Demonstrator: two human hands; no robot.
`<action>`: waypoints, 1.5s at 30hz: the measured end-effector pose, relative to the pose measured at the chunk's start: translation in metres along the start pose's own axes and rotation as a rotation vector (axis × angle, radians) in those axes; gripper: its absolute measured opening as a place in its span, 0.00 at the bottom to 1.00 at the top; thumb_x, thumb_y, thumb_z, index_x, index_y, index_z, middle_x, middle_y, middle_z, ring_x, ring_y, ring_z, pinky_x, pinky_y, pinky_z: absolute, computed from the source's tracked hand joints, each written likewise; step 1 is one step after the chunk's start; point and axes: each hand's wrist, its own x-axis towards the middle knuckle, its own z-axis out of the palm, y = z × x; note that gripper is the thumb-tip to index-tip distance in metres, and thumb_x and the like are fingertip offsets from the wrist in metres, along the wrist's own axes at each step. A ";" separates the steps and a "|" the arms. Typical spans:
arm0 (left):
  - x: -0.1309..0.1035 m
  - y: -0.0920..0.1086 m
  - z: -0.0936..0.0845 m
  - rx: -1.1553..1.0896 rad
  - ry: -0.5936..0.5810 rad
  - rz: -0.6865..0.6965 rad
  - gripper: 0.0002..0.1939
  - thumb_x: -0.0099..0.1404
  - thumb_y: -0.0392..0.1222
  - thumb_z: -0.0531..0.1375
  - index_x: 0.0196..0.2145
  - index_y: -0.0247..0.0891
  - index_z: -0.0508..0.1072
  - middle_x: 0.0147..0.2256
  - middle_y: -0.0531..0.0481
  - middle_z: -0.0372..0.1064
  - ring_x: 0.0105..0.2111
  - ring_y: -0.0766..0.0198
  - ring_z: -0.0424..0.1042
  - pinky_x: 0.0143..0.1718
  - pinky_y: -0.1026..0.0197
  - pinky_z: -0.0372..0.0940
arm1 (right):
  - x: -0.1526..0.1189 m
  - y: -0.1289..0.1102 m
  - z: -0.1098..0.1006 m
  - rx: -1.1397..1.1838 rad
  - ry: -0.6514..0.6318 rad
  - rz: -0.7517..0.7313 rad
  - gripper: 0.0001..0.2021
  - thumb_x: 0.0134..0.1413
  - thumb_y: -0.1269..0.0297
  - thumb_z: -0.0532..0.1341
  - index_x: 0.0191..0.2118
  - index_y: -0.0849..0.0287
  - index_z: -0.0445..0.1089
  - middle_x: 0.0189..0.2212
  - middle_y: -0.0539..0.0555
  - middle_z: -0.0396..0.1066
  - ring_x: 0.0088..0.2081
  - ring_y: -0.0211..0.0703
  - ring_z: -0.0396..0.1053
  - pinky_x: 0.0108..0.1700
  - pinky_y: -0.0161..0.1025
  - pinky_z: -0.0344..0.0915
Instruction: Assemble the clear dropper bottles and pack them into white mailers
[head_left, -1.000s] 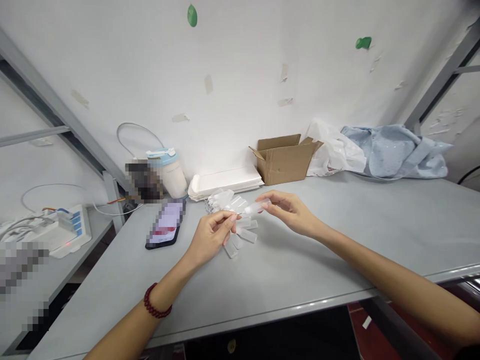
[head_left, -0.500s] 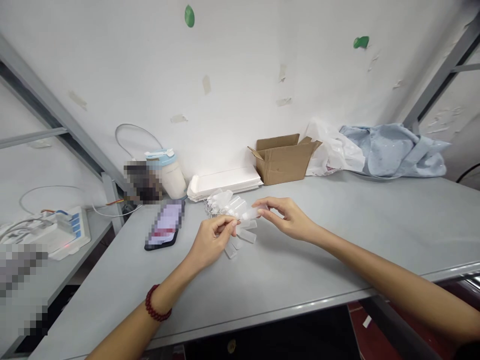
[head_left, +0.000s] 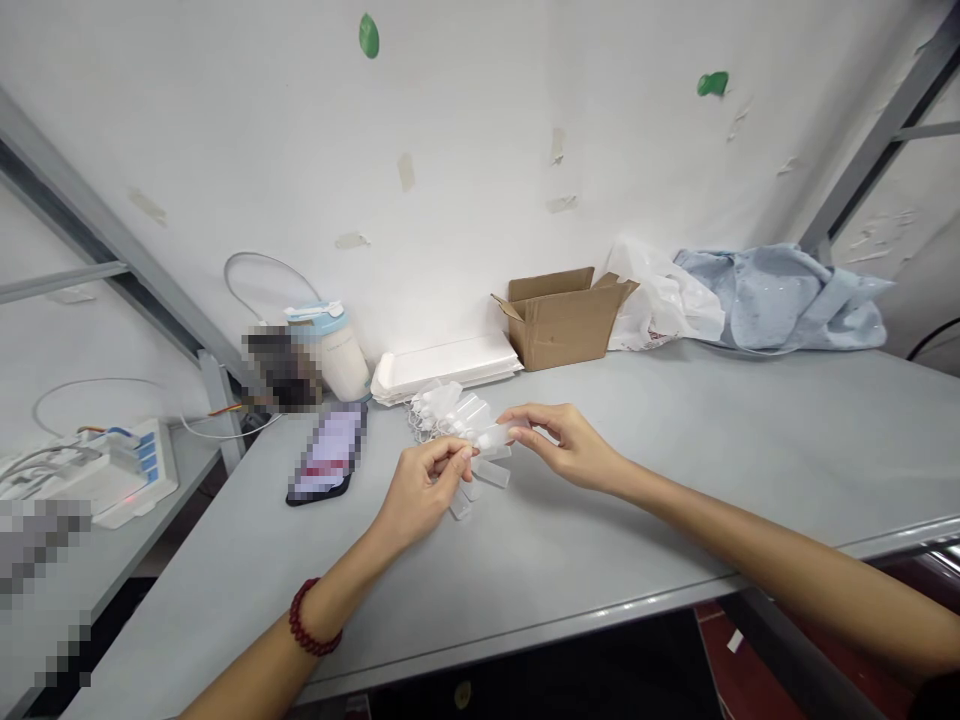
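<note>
1. Head view looks down on a grey desk (head_left: 675,480) with both bare hands raised just above its middle, toward the back edge.
2. The left hand (head_left: 424,490) is pinched narrow, thumb and fingertips closed on one end of a small translucent plastic tag (head_left: 491,437); a red bead bracelet (head_left: 311,620) sits on that wrist.
3. The right hand (head_left: 562,445) pinches the other end of the same tag between thumb and forefinger, the other fingers loosely curled.
4. The tag is held between the two hands, just above a loose pile of similar clear tags (head_left: 457,415) lying on the desk; a few of these (head_left: 480,480) lie fanned under the left fingertips.
5. A phone (head_left: 326,455) lies flat left of the pile, near the desk's left edge.
6. Along the back edge stand a white jar with a pale blue lid (head_left: 334,350), a stack of white trays (head_left: 450,365), an open cardboard box (head_left: 562,315), a white plastic bag (head_left: 664,300) and a crumpled light blue cloth (head_left: 780,300).
7. A white power strip (head_left: 112,470) rests on the lower shelf off the left side.
</note>
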 end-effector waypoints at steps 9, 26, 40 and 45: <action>0.006 0.003 -0.008 -0.103 -0.007 -0.025 0.17 0.63 0.46 0.52 0.22 0.35 0.68 0.16 0.56 0.59 0.16 0.72 0.57 0.23 0.66 0.57 | 0.004 -0.006 -0.006 0.004 -0.005 0.020 0.13 0.58 0.60 0.53 0.43 0.60 0.70 0.34 0.54 0.74 0.32 0.40 0.68 0.24 0.32 0.56; 0.010 0.003 -0.010 -0.096 0.010 -0.048 0.12 0.61 0.45 0.56 0.26 0.33 0.69 0.20 0.55 0.61 0.15 0.74 0.56 0.19 0.69 0.55 | 0.011 0.006 -0.010 0.120 -0.052 0.042 0.12 0.57 0.59 0.55 0.39 0.60 0.70 0.36 0.54 0.73 0.37 0.43 0.68 0.37 0.39 0.62; 0.022 -0.019 -0.021 0.198 0.273 -0.118 0.15 0.59 0.49 0.55 0.26 0.34 0.70 0.20 0.54 0.65 0.16 0.70 0.59 0.21 0.66 0.55 | 0.016 0.030 -0.008 -0.143 0.157 0.063 0.08 0.56 0.62 0.55 0.36 0.59 0.68 0.33 0.54 0.71 0.34 0.41 0.67 0.27 0.34 0.60; 0.023 -0.016 -0.022 0.244 0.313 -0.154 0.15 0.60 0.50 0.54 0.26 0.35 0.69 0.20 0.53 0.66 0.17 0.67 0.62 0.22 0.65 0.56 | 0.016 0.039 -0.007 -0.221 0.173 -0.012 0.06 0.57 0.66 0.54 0.36 0.59 0.67 0.33 0.54 0.71 0.34 0.41 0.67 0.27 0.35 0.61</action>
